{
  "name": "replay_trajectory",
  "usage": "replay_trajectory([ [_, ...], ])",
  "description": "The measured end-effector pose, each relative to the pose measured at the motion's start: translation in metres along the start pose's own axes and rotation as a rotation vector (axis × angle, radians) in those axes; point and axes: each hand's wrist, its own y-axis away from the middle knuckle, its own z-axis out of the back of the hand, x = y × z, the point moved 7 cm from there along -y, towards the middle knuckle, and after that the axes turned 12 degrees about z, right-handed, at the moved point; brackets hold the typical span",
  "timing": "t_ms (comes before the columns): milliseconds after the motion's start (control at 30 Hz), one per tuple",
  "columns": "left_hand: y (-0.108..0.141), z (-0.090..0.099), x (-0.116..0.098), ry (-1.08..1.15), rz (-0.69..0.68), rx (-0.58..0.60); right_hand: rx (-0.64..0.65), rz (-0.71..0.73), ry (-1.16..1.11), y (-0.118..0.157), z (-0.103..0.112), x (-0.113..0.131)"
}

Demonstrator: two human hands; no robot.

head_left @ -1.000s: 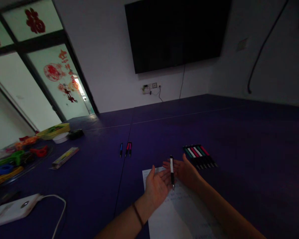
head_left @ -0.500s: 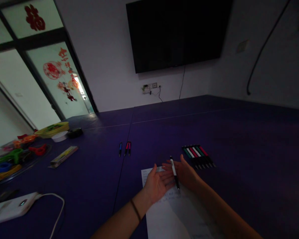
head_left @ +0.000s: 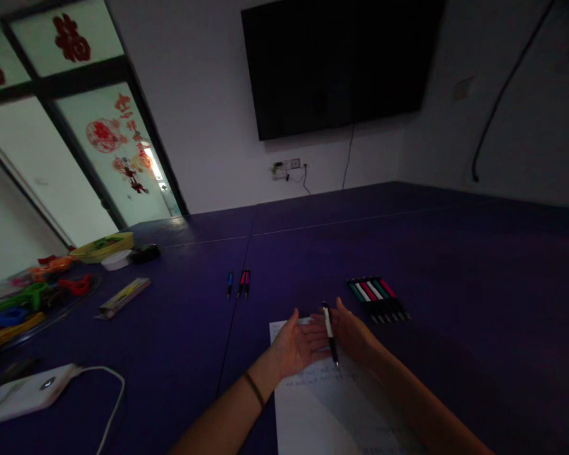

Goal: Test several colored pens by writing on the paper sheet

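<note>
A white and black ballpoint pen (head_left: 329,330) lies slanted across the fingers of my right hand (head_left: 353,332), its tip pointing down toward me. That hand is turned palm inward with the thumb raised. My left hand (head_left: 296,347) is open, palm up, fingers stretched toward the pen; whether its fingertips touch the pen I cannot tell. Under both hands lies a white sheet of paper (head_left: 308,417) with lines of handwriting. To the right of my right hand, a row of several coloured pens (head_left: 378,298) lies side by side.
Left of the paper lie a blue pen (head_left: 230,284) and two pink-red pens (head_left: 243,283). Further left are a narrow box (head_left: 124,297), a white power bank (head_left: 26,393) with its cable, a tray of coloured scissors (head_left: 31,297) and a yellow basket (head_left: 102,248). The purple table (head_left: 180,341) meets the wall.
The pen and my right hand have shifted slightly; the pen's tip now sits a bit lower over the paper. My left hand stays open, moved slightly left.
</note>
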Motion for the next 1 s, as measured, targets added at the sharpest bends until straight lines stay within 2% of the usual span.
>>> replay_trajectory([
  [133,-0.001,0.004,0.001,-0.002,-0.039,-0.038,-0.102,-0.064,0.002,0.005,0.000,0.003],
  [300,0.001,0.003,0.002,0.008,-0.042,-0.016,-0.005,-0.105,-0.085,0.006,-0.006,0.008],
  [533,0.002,0.005,0.000,0.041,-0.079,-0.012,-0.057,-0.074,-0.087,0.005,0.000,0.009],
  [867,0.002,0.005,0.000,0.062,-0.085,-0.030,-0.100,-0.080,-0.067,0.007,-0.004,0.013],
  [1000,0.003,0.004,0.000,0.062,-0.089,-0.033,-0.075,-0.101,-0.081,0.009,-0.009,0.013],
])
